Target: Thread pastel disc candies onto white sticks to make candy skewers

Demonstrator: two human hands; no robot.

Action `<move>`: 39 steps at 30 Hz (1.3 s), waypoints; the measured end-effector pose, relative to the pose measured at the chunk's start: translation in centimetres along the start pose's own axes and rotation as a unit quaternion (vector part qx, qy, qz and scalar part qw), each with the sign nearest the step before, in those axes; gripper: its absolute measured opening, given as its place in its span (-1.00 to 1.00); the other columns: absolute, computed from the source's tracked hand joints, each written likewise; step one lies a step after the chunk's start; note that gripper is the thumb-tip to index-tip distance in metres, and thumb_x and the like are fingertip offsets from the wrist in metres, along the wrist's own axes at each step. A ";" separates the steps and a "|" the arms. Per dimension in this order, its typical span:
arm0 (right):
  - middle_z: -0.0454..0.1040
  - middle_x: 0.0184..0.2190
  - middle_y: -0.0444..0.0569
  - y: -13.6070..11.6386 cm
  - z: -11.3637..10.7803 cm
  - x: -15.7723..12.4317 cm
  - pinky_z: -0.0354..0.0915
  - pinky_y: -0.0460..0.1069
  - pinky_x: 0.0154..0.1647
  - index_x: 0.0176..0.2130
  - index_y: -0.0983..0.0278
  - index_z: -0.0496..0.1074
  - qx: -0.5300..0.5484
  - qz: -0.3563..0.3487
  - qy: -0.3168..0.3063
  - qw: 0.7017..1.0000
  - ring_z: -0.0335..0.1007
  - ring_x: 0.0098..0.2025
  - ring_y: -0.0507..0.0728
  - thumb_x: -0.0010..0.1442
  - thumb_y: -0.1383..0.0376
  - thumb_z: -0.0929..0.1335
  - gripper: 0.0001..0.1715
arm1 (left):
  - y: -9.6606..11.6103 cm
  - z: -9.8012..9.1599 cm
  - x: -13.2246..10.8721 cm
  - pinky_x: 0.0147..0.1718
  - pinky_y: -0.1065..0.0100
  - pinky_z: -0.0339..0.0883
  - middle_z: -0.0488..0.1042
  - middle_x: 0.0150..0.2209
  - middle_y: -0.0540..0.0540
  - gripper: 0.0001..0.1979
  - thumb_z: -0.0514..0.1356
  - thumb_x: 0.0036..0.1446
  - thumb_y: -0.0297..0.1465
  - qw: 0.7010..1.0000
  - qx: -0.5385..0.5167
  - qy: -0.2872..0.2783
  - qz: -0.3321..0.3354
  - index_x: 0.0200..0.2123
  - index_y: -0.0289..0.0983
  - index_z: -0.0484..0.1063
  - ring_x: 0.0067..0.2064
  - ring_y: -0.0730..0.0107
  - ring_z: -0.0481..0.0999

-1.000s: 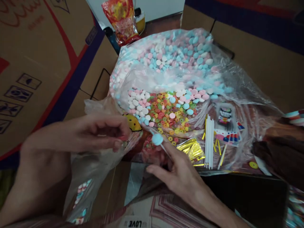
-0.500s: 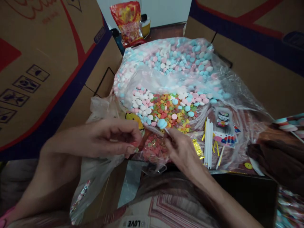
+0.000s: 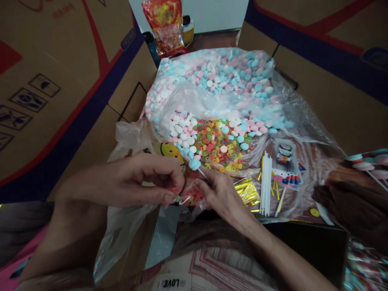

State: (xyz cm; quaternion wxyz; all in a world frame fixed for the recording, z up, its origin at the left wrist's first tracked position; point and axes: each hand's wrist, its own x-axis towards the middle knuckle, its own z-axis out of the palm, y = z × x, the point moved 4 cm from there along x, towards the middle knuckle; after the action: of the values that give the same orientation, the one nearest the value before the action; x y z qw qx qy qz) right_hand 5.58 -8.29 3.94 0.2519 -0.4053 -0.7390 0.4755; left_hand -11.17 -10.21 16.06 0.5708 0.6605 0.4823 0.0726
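My right hand [image 3: 222, 194] pinches a thin white stick that carries blue marshmallows [image 3: 194, 163] at its tip. My left hand [image 3: 154, 180] is closed, thumb against fingers, on small gummy rings; a reddish and a greenish bit show at the fingertips. Between the two hands lies a clear bag of reddish gummy rings [image 3: 192, 198], partly covered by my right fingers. Just beyond them spreads a heap of coloured gummy rings [image 3: 216, 145], with loose white, pink and blue marshmallows [image 3: 182, 129] around it.
A big clear bag of marshmallows [image 3: 212, 72] fills the back. White sticks [image 3: 266, 186], gold twist ties [image 3: 247, 190] and a small plastic box [image 3: 285, 153] lie right. Cardboard flaps [image 3: 72, 89] rise on both sides. Finished marshmallow sticks [image 3: 360, 161] and a dark cloth [image 3: 342, 202] sit far right.
My right hand has moved the marshmallow stick left and slightly down, nearer my left hand. My left hand has shifted slightly right and down, still pinching.
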 end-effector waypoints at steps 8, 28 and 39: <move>0.29 -0.55 -0.19 0.4 1.8 2.9 0.13 -0.10 -0.41 -0.52 0.27 0.32 0.230 0.040 0.065 0.970 0.15 -0.45 0.02 0.22 0.17 0.30 -0.67 | -1.5 2.6 2.9 -0.34 0.41 0.22 0.42 -0.34 -0.05 -0.85 0.08 0.22 -0.41 0.983 0.136 0.105 0.058 -0.40 -0.26 0.39 -0.33 0.42 0.34; 0.29 -0.54 -0.19 1.1 2.6 2.6 0.15 -0.10 -0.42 -0.46 0.27 0.36 0.415 0.092 0.148 0.893 0.14 -0.46 0.01 0.14 0.14 0.35 -0.73 | -7.1 4.8 6.5 -0.18 0.29 0.34 0.50 -0.30 -0.11 -0.83 0.08 0.14 -0.51 0.954 0.267 0.119 0.063 -0.45 -0.26 0.41 -0.23 0.28 0.47; 0.20 -0.55 -0.22 0.7 2.5 3.5 0.10 -0.10 -0.40 -0.47 0.25 0.30 0.243 0.019 0.107 0.964 0.13 -0.44 0.02 0.29 0.14 0.24 -0.65 | -9.0 0.1 4.5 -0.16 0.32 0.27 0.58 -0.25 -0.02 -0.83 0.16 0.16 -0.44 0.934 0.269 0.232 0.033 -0.30 -0.12 0.56 -0.23 0.28 0.47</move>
State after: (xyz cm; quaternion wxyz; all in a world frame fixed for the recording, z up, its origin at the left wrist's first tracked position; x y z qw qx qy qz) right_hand 2.05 -6.39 2.18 0.4116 -0.3944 -0.5622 0.5991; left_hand -13.74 -8.03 6.58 0.2417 0.7695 0.5808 0.1099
